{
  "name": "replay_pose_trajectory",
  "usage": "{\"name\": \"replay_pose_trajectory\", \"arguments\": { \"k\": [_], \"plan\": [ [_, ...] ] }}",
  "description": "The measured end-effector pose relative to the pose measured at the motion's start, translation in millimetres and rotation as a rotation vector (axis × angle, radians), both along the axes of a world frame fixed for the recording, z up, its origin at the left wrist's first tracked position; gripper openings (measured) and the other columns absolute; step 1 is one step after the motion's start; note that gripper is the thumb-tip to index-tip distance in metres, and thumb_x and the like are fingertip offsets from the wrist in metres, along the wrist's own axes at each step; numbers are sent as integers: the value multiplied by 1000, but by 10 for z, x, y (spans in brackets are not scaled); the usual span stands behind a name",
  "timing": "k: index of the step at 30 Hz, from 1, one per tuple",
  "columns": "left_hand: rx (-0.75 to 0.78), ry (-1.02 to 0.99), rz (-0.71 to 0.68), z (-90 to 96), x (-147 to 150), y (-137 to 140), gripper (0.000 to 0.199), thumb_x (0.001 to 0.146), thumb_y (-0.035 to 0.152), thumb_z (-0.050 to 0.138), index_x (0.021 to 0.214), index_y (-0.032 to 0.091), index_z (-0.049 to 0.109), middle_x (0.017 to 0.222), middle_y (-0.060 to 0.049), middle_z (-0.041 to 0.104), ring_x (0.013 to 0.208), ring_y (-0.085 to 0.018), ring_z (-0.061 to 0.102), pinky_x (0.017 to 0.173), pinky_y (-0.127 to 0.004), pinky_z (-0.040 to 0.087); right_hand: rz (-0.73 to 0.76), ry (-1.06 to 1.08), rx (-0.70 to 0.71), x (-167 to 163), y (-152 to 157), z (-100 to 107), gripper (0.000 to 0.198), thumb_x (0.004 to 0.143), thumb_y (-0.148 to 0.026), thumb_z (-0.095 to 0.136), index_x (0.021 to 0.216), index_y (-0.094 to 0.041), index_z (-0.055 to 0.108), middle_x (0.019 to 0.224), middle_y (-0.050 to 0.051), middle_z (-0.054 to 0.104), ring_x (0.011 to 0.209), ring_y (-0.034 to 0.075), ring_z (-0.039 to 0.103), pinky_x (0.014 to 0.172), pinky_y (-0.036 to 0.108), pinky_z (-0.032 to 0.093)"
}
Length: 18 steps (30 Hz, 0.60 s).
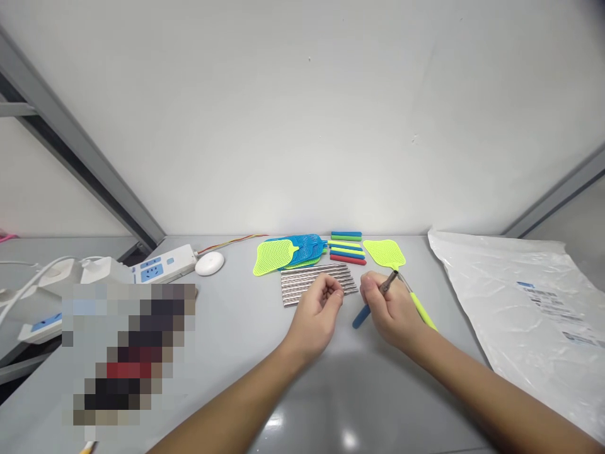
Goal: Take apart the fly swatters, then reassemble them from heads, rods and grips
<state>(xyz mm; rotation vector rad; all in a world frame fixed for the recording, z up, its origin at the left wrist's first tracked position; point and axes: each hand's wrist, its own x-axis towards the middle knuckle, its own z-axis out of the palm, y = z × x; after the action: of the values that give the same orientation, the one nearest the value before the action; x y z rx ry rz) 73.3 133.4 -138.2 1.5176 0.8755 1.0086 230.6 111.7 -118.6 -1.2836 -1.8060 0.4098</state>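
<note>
My right hand (390, 309) is closed around a blue fly swatter handle (362, 316). The blue end sticks out below the fingers, and a metal end shows above the thumb. My left hand (314, 315) is curled, thumb and forefinger together; whatever it may hold is hidden. Just behind it, several metal telescopic rods (293, 289) lie side by side. Beyond them are a yellow-green swatter head (274, 256) and blue swatter heads (307, 246). Red (348, 259), blue, green and yellow handle grips lie to their right. A yellow-green fly swatter (385, 253) with a yellow-green handle lies partly behind my right hand.
A white plastic bag (510, 296) with printed labels covers the table's right side. On the left are a power strip (172, 261) with cables, a round white device (209, 263) and a pixelated object (137, 347). A white wall (302, 126) rises behind the table.
</note>
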Motion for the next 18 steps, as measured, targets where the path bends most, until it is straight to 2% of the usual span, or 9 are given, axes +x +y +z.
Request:
{"name": "replay_pose_trajectory", "arguments": {
  "k": [11,18],
  "plan": [
    [7,-7,-20,-23,30,-4,12,90,28,45,83,19,47,75,2,46,69,-11,44,65,-24,38,-12,11,0,9,13,-42,38,96,-34,30,61,-22,36,55,-3,34,52,13,33,54,29,25],
    [75,94,-75,12,20,-44,11,90,27,45,83,19,48,76,2,49,70,-12,45,66,-24,39,-41,2,-13,57,41,-70,39,97,-35,29,60,-22,34,54,-4,33,50,12,33,52,28,25]
  ]
}}
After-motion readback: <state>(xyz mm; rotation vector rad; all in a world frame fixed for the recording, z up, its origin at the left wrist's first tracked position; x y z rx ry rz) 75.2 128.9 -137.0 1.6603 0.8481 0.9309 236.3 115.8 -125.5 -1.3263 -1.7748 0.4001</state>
